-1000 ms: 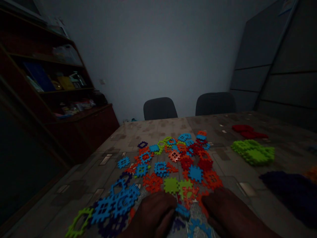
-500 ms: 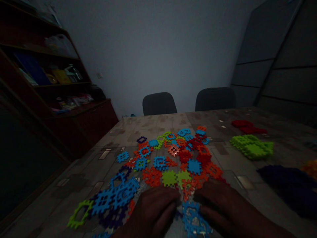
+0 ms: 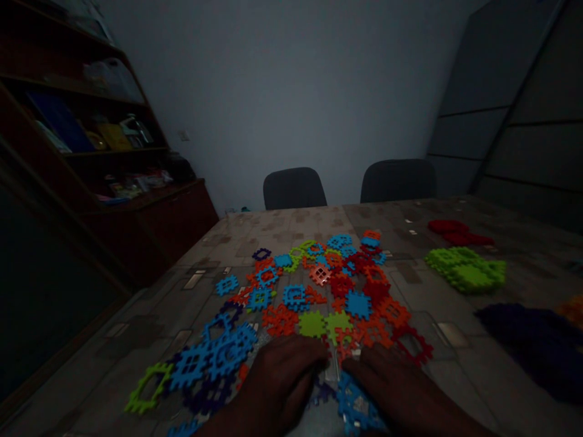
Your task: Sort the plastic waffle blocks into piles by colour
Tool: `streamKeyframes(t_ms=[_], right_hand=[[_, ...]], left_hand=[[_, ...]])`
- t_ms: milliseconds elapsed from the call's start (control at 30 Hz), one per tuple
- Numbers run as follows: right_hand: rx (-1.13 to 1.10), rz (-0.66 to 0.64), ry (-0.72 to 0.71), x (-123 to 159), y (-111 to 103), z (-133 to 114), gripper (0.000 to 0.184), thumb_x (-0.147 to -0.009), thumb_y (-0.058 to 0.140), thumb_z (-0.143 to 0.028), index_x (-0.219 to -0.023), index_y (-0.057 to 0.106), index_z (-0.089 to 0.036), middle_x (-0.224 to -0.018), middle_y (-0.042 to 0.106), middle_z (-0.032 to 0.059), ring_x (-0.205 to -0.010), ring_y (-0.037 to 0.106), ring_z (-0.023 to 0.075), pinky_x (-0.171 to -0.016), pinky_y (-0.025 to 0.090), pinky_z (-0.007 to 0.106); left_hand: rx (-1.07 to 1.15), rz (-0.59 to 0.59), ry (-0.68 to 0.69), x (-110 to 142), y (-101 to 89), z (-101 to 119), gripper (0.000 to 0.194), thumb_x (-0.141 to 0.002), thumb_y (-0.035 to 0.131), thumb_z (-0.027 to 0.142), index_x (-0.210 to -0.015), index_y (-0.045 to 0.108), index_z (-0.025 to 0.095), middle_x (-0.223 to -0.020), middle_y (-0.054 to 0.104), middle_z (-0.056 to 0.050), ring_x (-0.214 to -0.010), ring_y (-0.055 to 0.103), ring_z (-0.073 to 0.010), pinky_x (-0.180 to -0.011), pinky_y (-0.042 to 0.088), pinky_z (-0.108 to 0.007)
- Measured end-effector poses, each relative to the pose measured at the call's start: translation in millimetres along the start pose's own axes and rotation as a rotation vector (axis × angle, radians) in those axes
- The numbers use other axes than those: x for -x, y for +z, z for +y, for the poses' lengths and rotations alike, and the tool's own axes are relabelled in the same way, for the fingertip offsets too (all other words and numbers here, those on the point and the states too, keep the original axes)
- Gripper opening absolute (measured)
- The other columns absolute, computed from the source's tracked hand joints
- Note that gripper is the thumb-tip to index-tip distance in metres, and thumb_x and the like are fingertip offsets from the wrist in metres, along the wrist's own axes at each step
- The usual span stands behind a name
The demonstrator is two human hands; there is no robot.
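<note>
Interlocking plastic tiles with toothed edges lie spread over the table in front of me. My left hand (image 3: 289, 370) rests at the near edge of the pile, fingers bent down and thumb apart, with nothing seen in it. Just beyond its fingers are a lime green tile (image 3: 312, 325) and several orange tiles. My right hand (image 3: 387, 379) lies palm down, its fingers stretched over some blue tiles (image 3: 353, 403) and partly covering them. A dark purple tile (image 3: 322, 393) shows between the hands. Dim light hides the undersides of both hands.
To the right sit a lime green heap (image 3: 467, 270), a red heap (image 3: 458, 232) and a dark blue heap (image 3: 532, 346). Joined blue tiles (image 3: 214, 355) lie at the left. Two dark chairs (image 3: 295, 188) stand behind the table, and a wooden shelf unit (image 3: 150, 212) is at the left.
My right hand has drawn nearer to me, lower over the blue tiles, uncovering a dark red frame tile. My left hand has shifted only slightly.
</note>
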State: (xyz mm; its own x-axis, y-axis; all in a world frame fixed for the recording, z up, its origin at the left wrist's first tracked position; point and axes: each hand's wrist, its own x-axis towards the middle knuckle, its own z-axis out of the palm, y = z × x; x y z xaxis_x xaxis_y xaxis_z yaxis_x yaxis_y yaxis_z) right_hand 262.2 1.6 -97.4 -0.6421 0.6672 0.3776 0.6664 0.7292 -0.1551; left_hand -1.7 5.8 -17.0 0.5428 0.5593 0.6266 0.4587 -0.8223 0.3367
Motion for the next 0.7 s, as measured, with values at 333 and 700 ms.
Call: streamKeyframes(t_ms=[333, 700], right_hand=[[0.169, -0.001, 0.007, -2, -29, -13, 0.032, -0.093, 0.07, -0.016, -0.122, 0.063, -0.03, -0.091, 0.072, 0.0017, -0.077, 0.064, 0.0207, -0.065, 0.045, 0.032], [-0.066, -0.068, -0.297, -16, -29, -1, 0.023, -0.101, 0.069, -0.029, -0.122, 0.061, -0.026, -0.108, 0.078, -0.0017, -0.093, 0.071, 0.019, -0.078, 0.048, 0.033]], left_hand=[[0.035, -0.047, -0.021, 2, 2.9, -4, 0.031, -0.097, 0.051, 0.006, -0.118, 0.068, 0.021, -0.105, 0.083, -0.008, -0.091, 0.081, -0.0219, -0.078, 0.065, -0.032], [0.482, 0.215, -0.66, -13, -12.9, -8, 0.016, -0.094, 0.065, 0.024, -0.101, 0.08, 0.023, -0.086, 0.082, -0.004, -0.076, 0.079, -0.0203, -0.069, 0.062, -0.029]])
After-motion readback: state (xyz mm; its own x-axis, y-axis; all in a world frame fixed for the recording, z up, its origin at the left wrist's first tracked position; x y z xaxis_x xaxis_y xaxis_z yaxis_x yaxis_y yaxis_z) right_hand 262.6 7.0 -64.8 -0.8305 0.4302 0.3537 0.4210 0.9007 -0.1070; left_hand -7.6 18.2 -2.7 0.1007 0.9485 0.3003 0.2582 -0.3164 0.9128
